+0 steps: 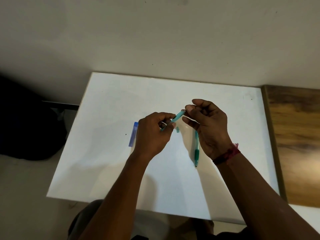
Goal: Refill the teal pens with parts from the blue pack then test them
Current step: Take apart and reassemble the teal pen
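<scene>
Care now: our left hand point(150, 135) grips the teal pen point(176, 117), right hand point(207, 125) pinches its two-o'clock end. We should pull straight.

Above the white tabletop point(103, 161), both hands are holding one teal pen point(176, 117), left hand point(152, 134) gripping its lower end, right hand point(207, 122) pinching its upper tip.

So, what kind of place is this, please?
Probably a simple desk spot in a home or office: a white table against a bare off-white wall, a wood-grain surface beside it, and a teal pen and blue pack lying on the table.
</scene>
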